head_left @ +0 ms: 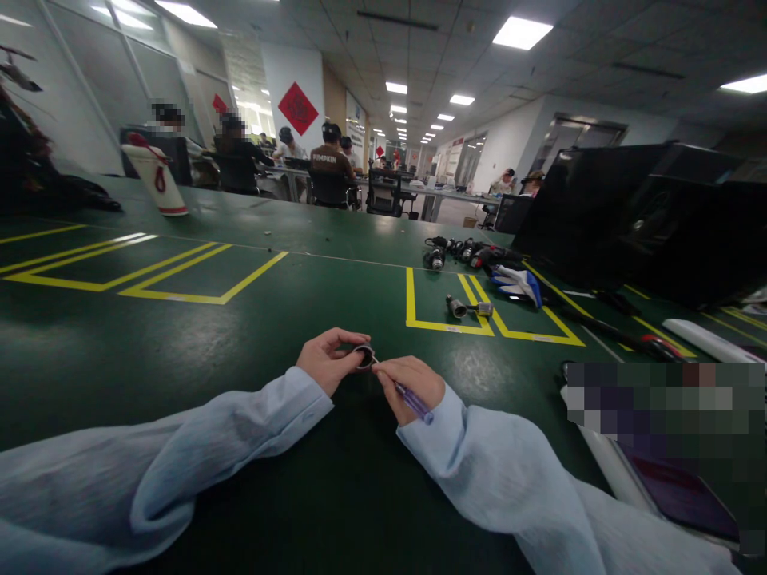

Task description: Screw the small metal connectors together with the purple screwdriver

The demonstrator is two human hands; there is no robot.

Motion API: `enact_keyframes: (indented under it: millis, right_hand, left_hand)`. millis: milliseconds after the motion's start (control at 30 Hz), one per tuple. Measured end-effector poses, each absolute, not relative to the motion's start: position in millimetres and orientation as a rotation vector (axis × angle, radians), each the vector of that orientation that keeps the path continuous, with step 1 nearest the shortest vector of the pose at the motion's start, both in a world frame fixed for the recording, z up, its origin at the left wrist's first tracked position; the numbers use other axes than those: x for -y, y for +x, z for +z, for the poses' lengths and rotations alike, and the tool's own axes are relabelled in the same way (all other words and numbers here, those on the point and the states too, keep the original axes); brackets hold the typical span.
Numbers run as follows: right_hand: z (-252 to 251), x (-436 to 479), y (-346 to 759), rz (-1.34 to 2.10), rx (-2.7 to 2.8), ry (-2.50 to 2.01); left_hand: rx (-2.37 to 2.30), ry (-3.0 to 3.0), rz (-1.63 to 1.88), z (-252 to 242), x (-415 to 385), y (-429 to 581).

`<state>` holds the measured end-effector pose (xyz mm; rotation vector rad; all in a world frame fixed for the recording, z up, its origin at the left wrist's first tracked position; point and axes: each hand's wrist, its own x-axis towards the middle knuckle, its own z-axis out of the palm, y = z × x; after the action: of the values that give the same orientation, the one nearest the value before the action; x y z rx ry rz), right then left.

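Note:
Between the thumb and fingers of my left hand point(331, 359) is a dark metal ring point(363, 357), its round opening tilted up toward me. My right hand point(413, 385) is closed around a small screwdriver with a clear purple handle point(415, 402). The screwdriver's thin shaft points left, and its tip is at the ring's right edge; whether it touches cannot be made out. Both hands are just above the green tabletop point(240, 367). Beyond them, two metal fittings point(467, 307) lie inside a yellow-taped outline.
Black cylindrical parts with cables point(455, 249) lie at the back right, near a blue-and-white glove point(516, 283). Large black equipment point(635, 216) stands at the right, with a tablet-like device point(683, 495) nearer. A white cup point(156, 177) stands back left. Several people sit farther off.

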<state>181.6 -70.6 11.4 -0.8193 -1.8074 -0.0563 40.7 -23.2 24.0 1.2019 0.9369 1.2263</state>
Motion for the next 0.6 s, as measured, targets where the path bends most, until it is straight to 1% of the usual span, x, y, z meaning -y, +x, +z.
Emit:
enact_keyframes:
  millis: [167, 433, 600]
  right_hand:
    - [6.5, 69.7, 180.8, -0.170, 1.853, -0.845]
    - [9.3, 73.1, 181.3, -0.184, 1.902, -0.874]
    - [10.9, 73.9, 180.5, -0.186, 1.849, -0.907]
  left_hand:
    - [-0.957, 1.212, 1.211, 21.2, 19.5, 40.7]
    - [-0.921, 1.257, 1.241, 18.1, 18.5, 41.6]
    - [-0.884, 1.235, 1.175, 23.3, 21.5, 41.1]
